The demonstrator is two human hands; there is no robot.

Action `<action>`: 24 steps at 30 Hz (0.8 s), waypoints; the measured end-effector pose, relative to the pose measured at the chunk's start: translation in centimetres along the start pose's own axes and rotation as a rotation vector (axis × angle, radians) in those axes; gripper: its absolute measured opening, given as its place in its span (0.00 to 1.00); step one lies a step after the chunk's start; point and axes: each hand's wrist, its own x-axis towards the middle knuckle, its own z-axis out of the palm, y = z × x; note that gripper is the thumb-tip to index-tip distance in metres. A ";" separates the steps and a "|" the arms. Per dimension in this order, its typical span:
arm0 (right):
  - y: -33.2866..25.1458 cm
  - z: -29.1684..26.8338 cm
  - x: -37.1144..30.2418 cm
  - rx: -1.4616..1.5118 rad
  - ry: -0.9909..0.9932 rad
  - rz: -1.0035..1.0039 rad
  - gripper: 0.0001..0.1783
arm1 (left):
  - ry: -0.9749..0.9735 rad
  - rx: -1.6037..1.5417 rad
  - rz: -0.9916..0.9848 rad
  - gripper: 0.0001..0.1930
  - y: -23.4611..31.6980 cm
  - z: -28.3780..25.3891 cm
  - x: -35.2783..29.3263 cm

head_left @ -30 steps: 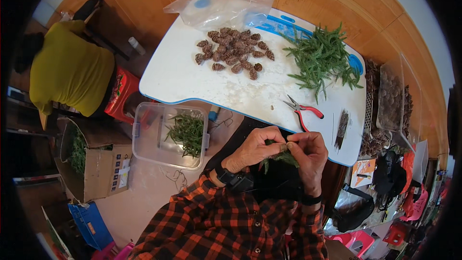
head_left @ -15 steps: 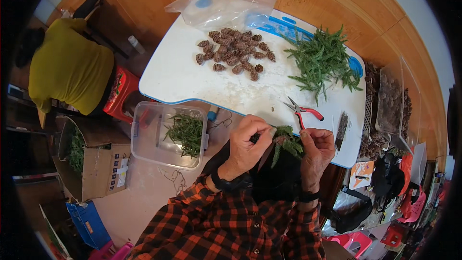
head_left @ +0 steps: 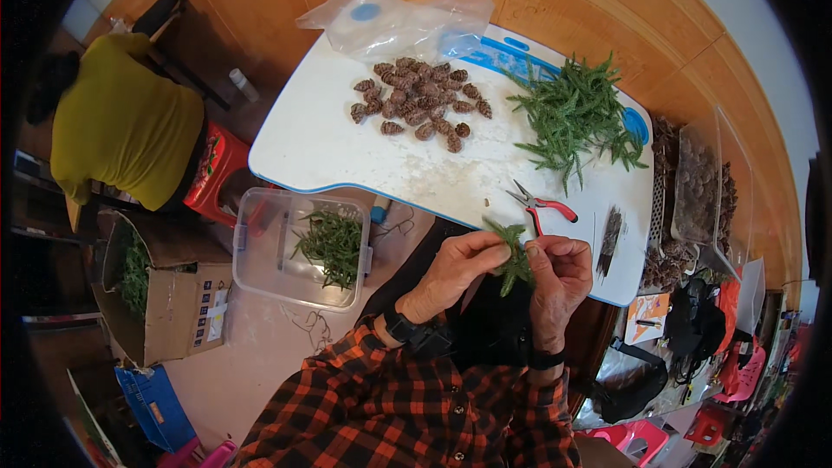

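Observation:
Over my lap, just off the table's near edge, a green artificial pine sprig is held between both hands. The thumb and fingers of my left hand pinch it from the left. My right hand closes on its right side, thumb against the fingers; whether anything else is in that grip is hidden. Just beyond lie red-handled pliers, jaws spread. Brown pine cones are heaped at the middle of the white table. A pile of green sprigs sits toward the table's far right.
A clear plastic bag lies at the back. Dark thin wires rest at the table's right. To the left are a clear bin of greenery and a cardboard box. A person in a yellow-green top sits farther left.
My left hand has lowered and moved right, onto the sprig. The sprig now stands more upright between my hands, and the dark piece by my left fingers no longer shows.

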 end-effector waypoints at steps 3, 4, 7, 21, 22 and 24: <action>0.0 0.1 -0.2 -0.006 0.000 0.025 0.14 | -0.069 0.028 0.005 0.05 -0.7 -0.8 0.0; -0.1 0.1 -0.2 -0.009 0.000 0.039 0.15 | -0.103 0.042 0.007 0.05 -0.8 -1.0 0.0; 0.2 0.1 -0.2 -0.010 0.018 0.038 0.15 | -0.087 0.108 0.031 0.04 -0.5 -1.0 -0.1; 1.0 -0.7 2.2 -0.221 -0.171 0.152 0.11 | 0.091 0.057 0.160 0.02 -1.5 -2.4 0.2; 1.2 -1.1 3.1 -0.518 -0.190 -0.080 0.13 | 0.118 0.029 0.159 0.01 -1.4 -2.5 0.3; 1.7 -1.9 4.6 -1.097 -0.219 -0.558 0.19 | 0.177 -0.024 0.157 0.01 -1.4 -2.8 0.5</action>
